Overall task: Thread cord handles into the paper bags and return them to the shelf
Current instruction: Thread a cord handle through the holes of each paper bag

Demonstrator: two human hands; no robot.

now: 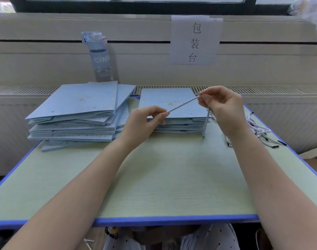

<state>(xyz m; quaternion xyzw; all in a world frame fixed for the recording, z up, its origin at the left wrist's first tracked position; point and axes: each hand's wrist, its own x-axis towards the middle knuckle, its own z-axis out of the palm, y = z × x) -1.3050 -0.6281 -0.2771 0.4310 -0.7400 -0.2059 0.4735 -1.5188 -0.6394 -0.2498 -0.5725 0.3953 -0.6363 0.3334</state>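
While left hand [145, 118], right hand [221, 105] pinched twisted white cord [183, 104] taut, threading seemingly unstarted; next: tip into hole of pale-blue paper bag [169, 94].

Pale blue paper bags [73, 105] with a small gold crown mark, a cord [182, 104] twisted in white and grey, spare cords [256, 129] tipped black, a pale green wood-grain table [154, 177] edged bright blue, and a white sign [195, 40] with black characters.
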